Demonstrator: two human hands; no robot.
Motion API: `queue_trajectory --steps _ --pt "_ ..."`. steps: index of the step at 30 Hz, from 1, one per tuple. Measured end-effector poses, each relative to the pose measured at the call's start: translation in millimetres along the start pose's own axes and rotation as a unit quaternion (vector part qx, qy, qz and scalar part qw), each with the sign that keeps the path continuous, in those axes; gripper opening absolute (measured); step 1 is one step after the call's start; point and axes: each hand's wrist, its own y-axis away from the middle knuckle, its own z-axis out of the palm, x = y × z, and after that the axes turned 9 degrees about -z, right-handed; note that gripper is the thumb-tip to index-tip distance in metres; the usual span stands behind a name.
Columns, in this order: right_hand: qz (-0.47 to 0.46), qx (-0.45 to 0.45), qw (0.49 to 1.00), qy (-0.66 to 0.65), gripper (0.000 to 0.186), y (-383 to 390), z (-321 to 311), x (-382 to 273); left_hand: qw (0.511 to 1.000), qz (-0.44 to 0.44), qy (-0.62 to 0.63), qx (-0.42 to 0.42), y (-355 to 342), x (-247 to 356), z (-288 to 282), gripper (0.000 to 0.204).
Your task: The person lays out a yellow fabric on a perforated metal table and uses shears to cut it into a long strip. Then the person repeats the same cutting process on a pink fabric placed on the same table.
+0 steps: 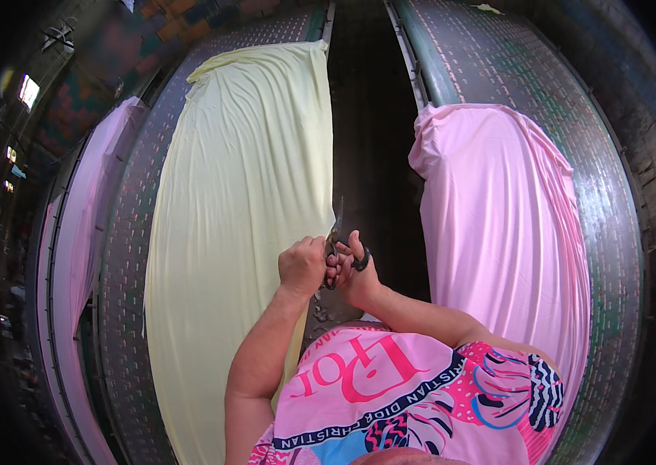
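Note:
A long pale yellow cloth (235,170) lies in lengthwise folds over the table on my left. At its right edge my left hand (302,265) is closed, with the edge of the cloth pinched in its fingers. Close beside it, my right hand (357,279) holds a pair of scissors (336,229) with dark handles. The thumb and fingers are in the handle loops. The blades point away from me, right along the yellow cloth's edge; whether they touch the cloth I cannot tell.
A pink cloth (498,209) drapes over the perforated metal table (603,194) on my right. Between the two tables runs a dark gap (374,116). Another perforated table (130,209) lies under the yellow cloth. Farther left hangs a light pink cloth (91,194).

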Motion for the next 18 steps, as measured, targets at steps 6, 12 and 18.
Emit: queue_trajectory --steps 6,12,18 --pt "-0.073 0.046 0.995 0.056 0.080 -18.4 13.8 -0.1 0.999 -0.013 0.014 0.030 10.0 -3.0 -13.7 0.007" --pt "-0.076 0.081 0.994 0.018 0.078 -84.2 6.8 -31.4 0.993 -0.034 0.059 0.094 26.7 -15.7 -36.3 0.007" --pt "-0.057 0.050 0.997 0.032 0.081 -135.6 46.0 -48.6 0.988 -0.083 0.056 0.117 33.8 -41.2 -75.8 0.009"
